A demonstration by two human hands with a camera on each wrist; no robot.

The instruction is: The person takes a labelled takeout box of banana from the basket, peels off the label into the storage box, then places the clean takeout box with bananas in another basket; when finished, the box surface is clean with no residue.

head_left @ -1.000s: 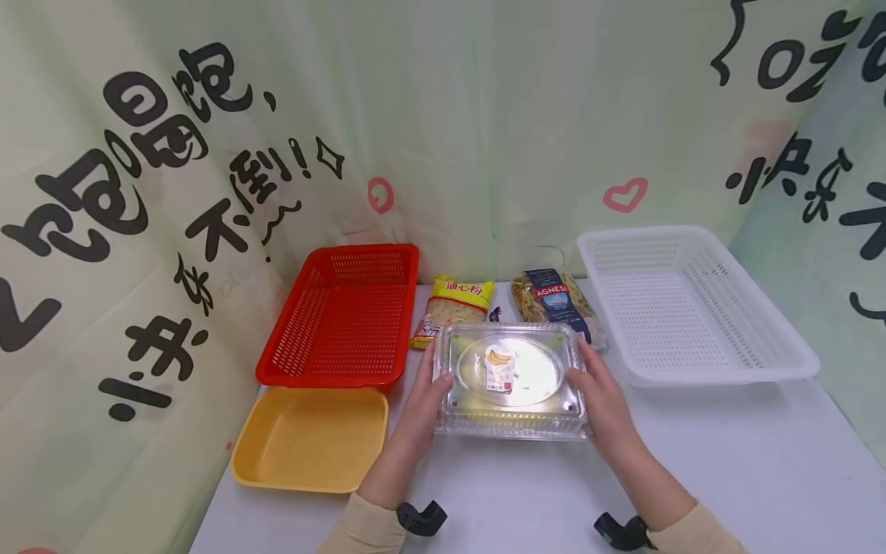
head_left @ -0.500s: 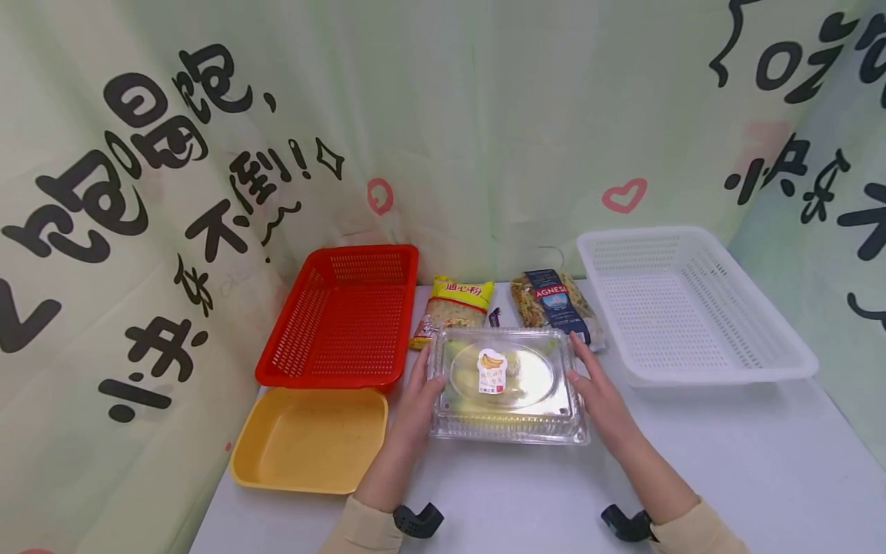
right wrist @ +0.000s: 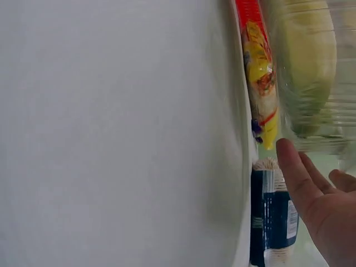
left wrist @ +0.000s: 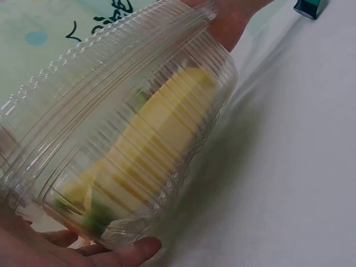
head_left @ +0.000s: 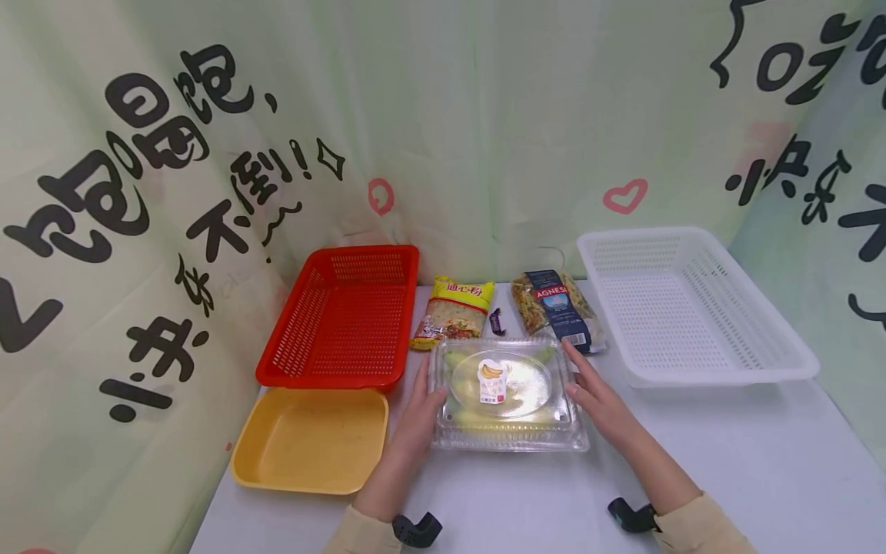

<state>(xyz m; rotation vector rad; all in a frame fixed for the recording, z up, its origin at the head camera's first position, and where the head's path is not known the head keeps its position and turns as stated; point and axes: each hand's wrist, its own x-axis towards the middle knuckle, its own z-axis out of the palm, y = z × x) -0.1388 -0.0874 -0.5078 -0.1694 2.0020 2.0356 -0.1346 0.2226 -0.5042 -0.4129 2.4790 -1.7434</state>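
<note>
A clear plastic clamshell box (head_left: 512,396) with a banana-picture label is held level between both hands, above the white table. Yellow, green-tipped pieces that look like bananas (left wrist: 161,133) show through its ribbed wall. My left hand (head_left: 417,415) grips the box's left end, thumb at the side and fingertips under the bottom edge in the left wrist view. At the right end, my right hand (head_left: 604,400) holds the box with its thumb near the lid's rim and fingers stretched along the side. In the right wrist view, a gap separates the box from the table.
Behind the box lie a yellow macaroni bag (head_left: 455,312), a small purple-wrapped item (head_left: 496,322) and an AGNESI pasta bag (head_left: 557,308). A red basket (head_left: 346,377) and a yellow tray (head_left: 308,481) stand left; a white basket (head_left: 720,373) stands right.
The box has come slightly down and nearer the person, with both hands moving along. More of the AGNESI bag and the small purple item now shows behind it.
</note>
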